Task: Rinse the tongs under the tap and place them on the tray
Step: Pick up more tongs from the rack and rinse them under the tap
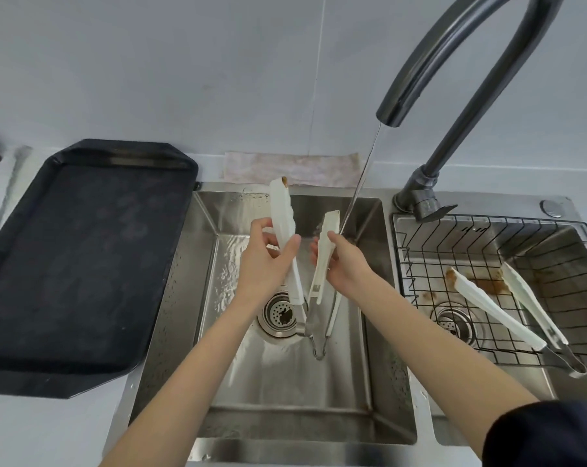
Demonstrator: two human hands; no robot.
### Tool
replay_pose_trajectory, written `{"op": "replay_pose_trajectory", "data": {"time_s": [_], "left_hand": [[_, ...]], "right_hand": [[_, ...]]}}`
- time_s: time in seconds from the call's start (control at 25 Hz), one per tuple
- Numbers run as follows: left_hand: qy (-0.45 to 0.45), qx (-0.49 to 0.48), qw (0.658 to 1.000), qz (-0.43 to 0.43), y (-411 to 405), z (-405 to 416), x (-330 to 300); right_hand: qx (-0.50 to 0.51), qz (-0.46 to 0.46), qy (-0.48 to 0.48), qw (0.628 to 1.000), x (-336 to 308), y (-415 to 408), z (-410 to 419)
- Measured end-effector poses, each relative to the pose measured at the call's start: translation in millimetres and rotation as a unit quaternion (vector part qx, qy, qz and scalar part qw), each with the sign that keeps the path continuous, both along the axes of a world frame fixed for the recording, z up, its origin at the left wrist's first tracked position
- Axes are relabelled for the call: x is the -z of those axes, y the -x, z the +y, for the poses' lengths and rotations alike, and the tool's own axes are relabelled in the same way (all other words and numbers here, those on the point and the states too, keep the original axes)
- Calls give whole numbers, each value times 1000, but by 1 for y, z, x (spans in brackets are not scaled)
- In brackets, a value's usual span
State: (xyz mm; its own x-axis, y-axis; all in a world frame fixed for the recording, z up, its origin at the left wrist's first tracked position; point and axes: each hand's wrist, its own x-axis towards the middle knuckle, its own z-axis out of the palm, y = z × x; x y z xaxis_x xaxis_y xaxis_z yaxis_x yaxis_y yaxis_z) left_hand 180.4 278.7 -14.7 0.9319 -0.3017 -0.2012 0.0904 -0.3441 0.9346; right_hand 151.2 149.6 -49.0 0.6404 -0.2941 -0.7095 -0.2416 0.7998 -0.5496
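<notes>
A dark sleeve (548, 436) is seen nearest. Above the sink (285, 382), the tongs (305, 251) are grasped, one arm each, by the left hand (265, 261) and right hand (342, 264), just beside the water stream (359, 183); the tray (76, 264) lies left of the sink.

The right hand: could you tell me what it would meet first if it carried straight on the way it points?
Most likely the water stream, just beyond the right hand and the tongs it holds; past that, the sink back wall. Depth is hard to judge.
</notes>
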Motion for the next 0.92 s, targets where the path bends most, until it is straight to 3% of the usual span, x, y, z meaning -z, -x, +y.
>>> {"op": "replay_pose_trajectory", "data": {"time_s": [0.12,0.28,0.48,0.72,0.92], "left_hand": [[-8,-47,998,43,-4,2,11],[12,-86,980,180,2,2,22],[-2,-83,956,281,16,-3,33],[-87,-48,974,203,22,-3,48],[-95,-29,976,193,16,-6,47]], "right_hand": [[-13,-3,-13,1000,-1,-4,-2],[5,-13,-51,999,3,-3,-7],[53,2,-86,995,-6,-7,-7],[7,73,-70,995,-6,-12,-13],[62,-87,-126,986,-5,-4,-15]]}}
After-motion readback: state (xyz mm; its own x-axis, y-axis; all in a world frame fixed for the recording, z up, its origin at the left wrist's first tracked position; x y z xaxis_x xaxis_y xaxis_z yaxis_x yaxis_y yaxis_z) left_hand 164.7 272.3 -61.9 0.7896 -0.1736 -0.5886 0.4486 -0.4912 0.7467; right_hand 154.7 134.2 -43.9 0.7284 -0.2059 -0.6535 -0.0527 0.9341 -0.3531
